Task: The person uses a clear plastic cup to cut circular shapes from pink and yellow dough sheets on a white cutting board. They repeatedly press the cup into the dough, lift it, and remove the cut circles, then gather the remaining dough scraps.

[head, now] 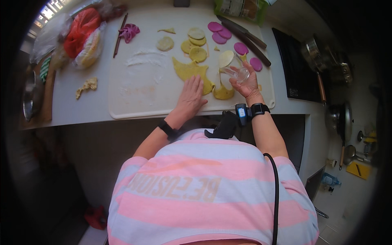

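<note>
My left hand lies palm down on a rolled sheet of yellow dough, fingers extended and thumb out to the side. My right hand grips a clear drinking glass, tilted with its base towards me. At the glass's far end shows a pale yellow dough round; whether it sits in the mouth or behind it, I cannot tell. A curled strip of yellow dough joins the sheet between my hands. Beyond them lie several yellow dough rounds, partly overlapping, and several magenta rounds at the right.
Two dark-handled knives lie along the right of the white cutting board. Flour, a purple dough lump and a thin dark stick are leftward. Past the board are plastic bags, a dough scrap and a black cooktop.
</note>
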`<move>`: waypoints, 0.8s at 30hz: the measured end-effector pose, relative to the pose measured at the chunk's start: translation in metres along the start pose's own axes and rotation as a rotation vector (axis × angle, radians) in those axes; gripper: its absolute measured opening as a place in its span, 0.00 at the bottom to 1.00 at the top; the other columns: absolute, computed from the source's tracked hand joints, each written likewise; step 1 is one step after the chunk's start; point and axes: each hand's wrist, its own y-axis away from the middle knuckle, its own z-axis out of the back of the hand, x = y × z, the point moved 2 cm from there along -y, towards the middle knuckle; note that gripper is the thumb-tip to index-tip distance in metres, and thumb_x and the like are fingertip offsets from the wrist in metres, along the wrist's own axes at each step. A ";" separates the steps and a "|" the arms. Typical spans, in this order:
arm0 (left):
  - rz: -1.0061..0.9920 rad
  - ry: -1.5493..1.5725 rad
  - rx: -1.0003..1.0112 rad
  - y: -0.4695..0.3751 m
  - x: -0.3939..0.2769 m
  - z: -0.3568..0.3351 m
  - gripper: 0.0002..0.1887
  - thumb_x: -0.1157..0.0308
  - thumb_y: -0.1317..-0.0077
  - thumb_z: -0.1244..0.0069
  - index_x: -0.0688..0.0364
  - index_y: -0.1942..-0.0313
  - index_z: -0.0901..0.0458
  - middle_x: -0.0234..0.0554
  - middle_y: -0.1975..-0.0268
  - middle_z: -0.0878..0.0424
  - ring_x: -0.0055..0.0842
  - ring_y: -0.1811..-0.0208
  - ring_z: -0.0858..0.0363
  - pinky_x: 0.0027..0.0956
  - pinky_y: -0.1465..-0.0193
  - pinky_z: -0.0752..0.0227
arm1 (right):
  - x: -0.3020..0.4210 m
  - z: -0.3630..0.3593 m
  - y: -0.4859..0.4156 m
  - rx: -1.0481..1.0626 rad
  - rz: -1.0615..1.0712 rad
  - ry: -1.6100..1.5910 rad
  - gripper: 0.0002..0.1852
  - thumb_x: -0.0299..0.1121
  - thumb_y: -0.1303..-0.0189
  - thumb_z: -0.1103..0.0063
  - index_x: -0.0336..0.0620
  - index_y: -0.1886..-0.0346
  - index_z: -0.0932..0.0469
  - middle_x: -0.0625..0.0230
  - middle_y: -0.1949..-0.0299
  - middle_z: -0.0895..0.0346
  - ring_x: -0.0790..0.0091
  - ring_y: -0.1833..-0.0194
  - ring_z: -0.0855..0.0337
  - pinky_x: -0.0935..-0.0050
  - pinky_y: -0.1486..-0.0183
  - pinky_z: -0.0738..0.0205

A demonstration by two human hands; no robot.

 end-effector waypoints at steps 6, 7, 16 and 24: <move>0.539 1.536 -0.094 -0.057 -0.010 0.021 0.35 0.45 0.27 0.63 0.67 0.33 0.41 0.56 0.31 0.40 0.48 0.30 0.40 0.52 0.31 0.42 | 0.038 -0.036 0.039 -0.015 0.406 0.486 0.29 0.51 0.46 0.34 0.39 0.49 0.27 0.59 0.55 0.23 0.62 0.59 0.19 0.70 0.70 0.23; 0.658 1.880 -0.107 -0.071 -0.016 0.023 0.36 0.43 0.26 0.68 0.66 0.33 0.42 0.54 0.31 0.39 0.46 0.30 0.40 0.53 0.30 0.42 | 0.043 -0.051 0.046 0.024 0.682 0.876 0.29 0.49 0.48 0.32 0.39 0.50 0.28 0.59 0.56 0.23 0.61 0.58 0.18 0.69 0.68 0.22; 0.419 2.839 0.147 -0.129 -0.034 0.000 0.35 0.40 0.27 0.71 0.62 0.35 0.38 0.53 0.34 0.33 0.45 0.34 0.32 0.56 0.34 0.36 | 0.050 -0.107 0.070 0.070 1.205 2.158 0.31 0.42 0.58 0.25 0.44 0.49 0.28 0.62 0.56 0.23 0.58 0.59 0.17 0.66 0.61 0.22; 0.675 2.511 -0.090 -0.135 -0.034 -0.022 0.20 0.59 0.26 0.58 0.64 0.41 0.31 0.52 0.41 0.25 0.44 0.38 0.26 0.52 0.37 0.29 | 0.092 -0.064 0.060 -0.143 1.043 1.359 0.28 0.44 0.51 0.29 0.41 0.49 0.27 0.61 0.58 0.20 0.69 0.70 0.20 0.76 0.73 0.28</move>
